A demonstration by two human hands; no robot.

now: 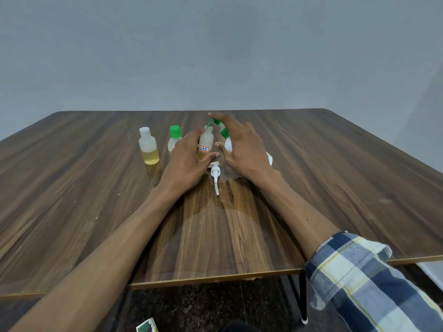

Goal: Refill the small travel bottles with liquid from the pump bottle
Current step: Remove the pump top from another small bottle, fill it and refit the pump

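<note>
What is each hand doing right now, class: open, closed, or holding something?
Left hand: grips the small labelled bottle, upright on the table.
Right hand: holds a tilted white bottle with a green flip cap over it.

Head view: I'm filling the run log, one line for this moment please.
left hand holds labelled bottle | right hand tilts green-capped bottle over it | pump head lies on table

Dark wood-grain laminate table (335, 164): bears white-capped clear plastic bottle (148, 147), green-capped clear bottle (174, 137), detached white pump head (215, 174), glossy wet patch (215, 219).
</note>
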